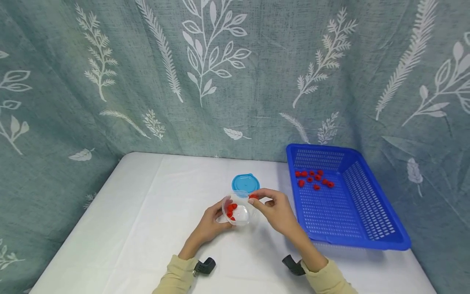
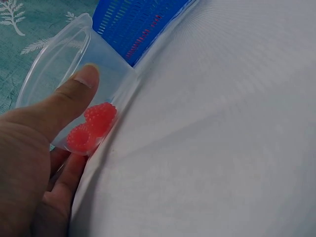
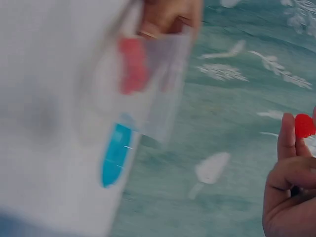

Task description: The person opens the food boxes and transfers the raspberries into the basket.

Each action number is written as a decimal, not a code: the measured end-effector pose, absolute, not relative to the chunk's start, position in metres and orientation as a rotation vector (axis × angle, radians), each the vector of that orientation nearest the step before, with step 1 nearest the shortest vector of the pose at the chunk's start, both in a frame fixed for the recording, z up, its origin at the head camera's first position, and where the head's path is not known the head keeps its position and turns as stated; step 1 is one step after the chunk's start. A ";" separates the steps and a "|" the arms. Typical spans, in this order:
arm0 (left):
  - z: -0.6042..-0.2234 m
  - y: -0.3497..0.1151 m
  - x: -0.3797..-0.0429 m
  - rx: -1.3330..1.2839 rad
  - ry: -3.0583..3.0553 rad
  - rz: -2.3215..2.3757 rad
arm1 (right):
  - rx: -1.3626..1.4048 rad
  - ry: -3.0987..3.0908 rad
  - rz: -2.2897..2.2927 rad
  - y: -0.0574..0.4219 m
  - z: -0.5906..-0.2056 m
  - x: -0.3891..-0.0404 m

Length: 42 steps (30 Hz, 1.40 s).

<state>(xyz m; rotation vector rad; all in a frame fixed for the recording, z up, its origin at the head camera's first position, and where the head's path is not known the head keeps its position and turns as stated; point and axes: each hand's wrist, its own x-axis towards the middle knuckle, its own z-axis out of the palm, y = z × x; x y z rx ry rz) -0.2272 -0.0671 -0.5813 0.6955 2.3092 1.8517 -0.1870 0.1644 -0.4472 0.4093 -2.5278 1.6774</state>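
Note:
A clear plastic tub point(image 1: 241, 214) with several red raspberries point(image 1: 230, 210) inside stands on the white table. My left hand point(image 1: 211, 223) grips its left side, and the left wrist view shows the thumb across the tub's wall point(image 2: 111, 64). Two raspberries point(image 2: 100, 118) show through the plastic there. At the tub's right rim, my right hand point(image 1: 273, 208) pinches a single raspberry point(image 1: 253, 197) between thumb and fingers; the right wrist view also shows this raspberry point(image 3: 304, 126) at the fingertips. Just behind the tub lies a round blue lid point(image 1: 246, 183).
A blue slotted plastic basket point(image 1: 352, 228) stands on the right of the table, with several raspberries point(image 1: 316, 177) toward its far left. A green leaf-patterned curtain point(image 1: 257, 90) hangs behind and beside the white table point(image 1: 147, 228).

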 end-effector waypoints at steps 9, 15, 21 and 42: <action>-0.580 -0.067 -0.227 0.702 2.299 1.850 | 0.529 -2.433 1.612 0.204 -0.392 -0.185; -0.582 -0.067 -0.228 0.669 2.290 1.837 | 0.352 -2.366 1.587 0.239 -0.387 -0.213; -0.582 -0.068 -0.228 0.671 2.289 1.847 | 0.229 -2.313 1.526 0.273 -0.392 -0.242; -0.583 -0.067 -0.228 0.671 2.290 1.849 | -0.063 -2.482 1.278 0.359 -0.448 -0.317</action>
